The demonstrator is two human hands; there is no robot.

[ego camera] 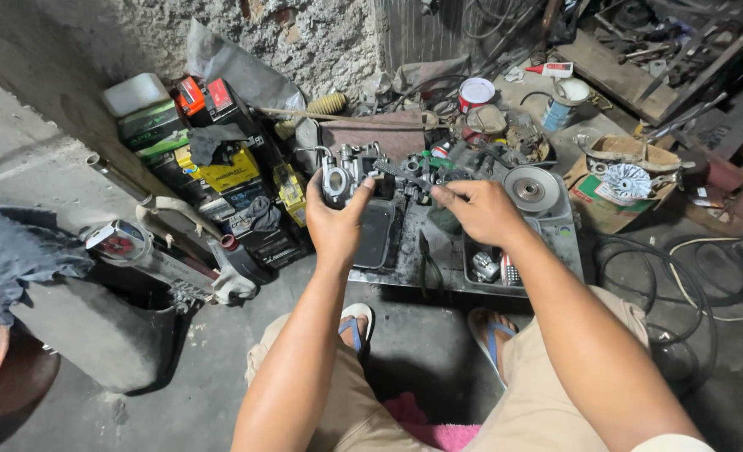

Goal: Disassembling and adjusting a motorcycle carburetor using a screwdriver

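Left hand: the left hand [335, 219] is closed around the metal carburetor [348, 173], thumb up along its near side, holding it above the far edge of the low metal tray [555, 243].
Right hand: the right hand [480, 209] is partly curled, fingertips pinched on the dark end of the same part (what exactly sits between the fingers is too small to tell).
Carburetor: silver-grey body with a round bore facing the camera, small hoses and fittings on top; it is held up between both hands, in front of the rough plastered wall [304, 33].
Tray: grey and oily, on the floor ahead of the knees; a black rectangular pan [377, 234] lies in it just below the left hand, and a round pulley disc [532, 189] rests at its right end, near the right hand.
Left of tray: a stack of old batteries [212, 167] leans against the wall, with a grey rag [214, 141] draped on top.
Right of tray: an open cardboard box [614, 180] holds a finned metal wheel [627, 180]; black cables [681, 268] coil on the floor beside it.
Feet: blue sandals [356, 322] on bare concrete, just below the tray.
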